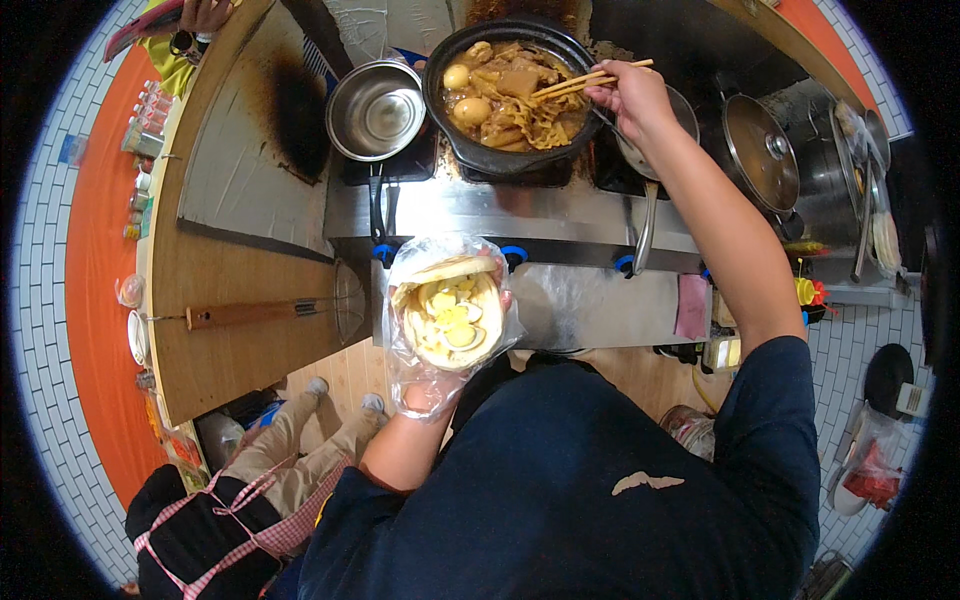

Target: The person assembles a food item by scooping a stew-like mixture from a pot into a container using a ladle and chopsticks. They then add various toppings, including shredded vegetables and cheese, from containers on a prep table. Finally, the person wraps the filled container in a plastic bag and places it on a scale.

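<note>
My left hand [436,392], in a clear plastic glove, holds up a split flatbread [447,268]. Chopped and sliced boiled egg [458,330] lies in its opening, white and yellow. Over the stove, my right hand [638,98] is bare and closed around a pair of wooden chopsticks [572,87]. Their tips reach into a black pot [500,162] of brown stew, among yellowish strips that look like tofu skin [545,122]. Whole eggs [471,111] and brown chunks sit at the pot's left side.
Left of the pot stands a steel saucepan [376,112]; a pan with a long handle [647,225] is partly behind my right arm. Farther right is a lidded pan [762,150]. A strainer [255,313] hangs on the wooden panel at left. Another person [210,520] in a checked apron stands lower left.
</note>
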`<state>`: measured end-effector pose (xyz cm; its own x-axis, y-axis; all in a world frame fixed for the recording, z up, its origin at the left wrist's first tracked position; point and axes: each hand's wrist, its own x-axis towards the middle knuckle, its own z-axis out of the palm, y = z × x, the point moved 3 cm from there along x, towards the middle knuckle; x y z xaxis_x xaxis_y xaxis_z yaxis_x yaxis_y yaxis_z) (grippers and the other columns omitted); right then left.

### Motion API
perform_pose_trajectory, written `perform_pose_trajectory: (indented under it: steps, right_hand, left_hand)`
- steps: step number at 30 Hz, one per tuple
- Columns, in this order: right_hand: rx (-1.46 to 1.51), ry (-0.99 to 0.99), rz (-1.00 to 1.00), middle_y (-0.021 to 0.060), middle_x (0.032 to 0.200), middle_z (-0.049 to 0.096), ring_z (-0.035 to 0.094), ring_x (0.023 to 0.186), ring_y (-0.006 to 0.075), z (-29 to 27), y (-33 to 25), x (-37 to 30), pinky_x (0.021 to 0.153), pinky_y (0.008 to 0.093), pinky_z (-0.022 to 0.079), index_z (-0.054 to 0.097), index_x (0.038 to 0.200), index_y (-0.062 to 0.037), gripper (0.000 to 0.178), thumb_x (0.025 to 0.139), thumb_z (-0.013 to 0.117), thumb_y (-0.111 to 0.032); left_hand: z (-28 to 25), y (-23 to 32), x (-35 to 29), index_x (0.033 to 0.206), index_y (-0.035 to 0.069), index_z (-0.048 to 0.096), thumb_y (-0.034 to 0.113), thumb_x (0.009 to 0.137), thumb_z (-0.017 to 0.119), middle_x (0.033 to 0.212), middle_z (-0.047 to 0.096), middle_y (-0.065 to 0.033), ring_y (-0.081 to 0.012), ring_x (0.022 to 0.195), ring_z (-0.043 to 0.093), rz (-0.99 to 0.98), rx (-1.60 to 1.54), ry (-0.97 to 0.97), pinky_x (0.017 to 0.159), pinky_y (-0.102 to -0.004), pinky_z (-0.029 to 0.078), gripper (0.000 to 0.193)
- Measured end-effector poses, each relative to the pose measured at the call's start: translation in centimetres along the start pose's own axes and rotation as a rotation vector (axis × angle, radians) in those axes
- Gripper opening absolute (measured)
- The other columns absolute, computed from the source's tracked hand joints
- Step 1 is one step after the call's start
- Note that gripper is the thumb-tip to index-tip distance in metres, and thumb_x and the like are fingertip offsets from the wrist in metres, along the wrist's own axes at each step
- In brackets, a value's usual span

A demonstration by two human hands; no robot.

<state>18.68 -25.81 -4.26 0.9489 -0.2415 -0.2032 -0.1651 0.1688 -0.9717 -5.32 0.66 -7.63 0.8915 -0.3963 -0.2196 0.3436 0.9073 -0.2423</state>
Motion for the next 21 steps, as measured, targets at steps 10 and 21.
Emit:
perform_pose_trajectory:
  steps: [10,21]
  right_hand:
    - [-0.316,-0.200,-0.290,0.0096,0.078,0.063,0.063,0.062,0.0133,0.5,-5.1,-3.0,0.052,0.0203,0.051,0.062,0.097,0.0039,0.022,0.092,0.052,-0.015]
    - [-0.678,-0.207,-0.409,0.0094,0.070,0.066,0.066,0.058,0.0154,2.7,-1.6,-3.1,0.054,0.0269,0.052,0.066,0.082,0.0027,0.022,0.086,0.058,-0.018]
  left_hand:
    - [0.9,-0.5,-0.6,0.138,0.002,0.032,0.051,0.077,0.061,0.137,0.036,-0.0205,-0.0351,0.126,0.037,-0.007,-0.045,0.061,0.098,-0.0568,0.038,0.084]
    - [-0.3,-0.1,-0.3,0.139,-0.002,0.028,0.054,0.075,0.063,0.135,0.037,-0.0222,-0.0357,0.125,0.038,-0.050,-0.060,0.064,0.099,-0.0545,0.039,0.091]
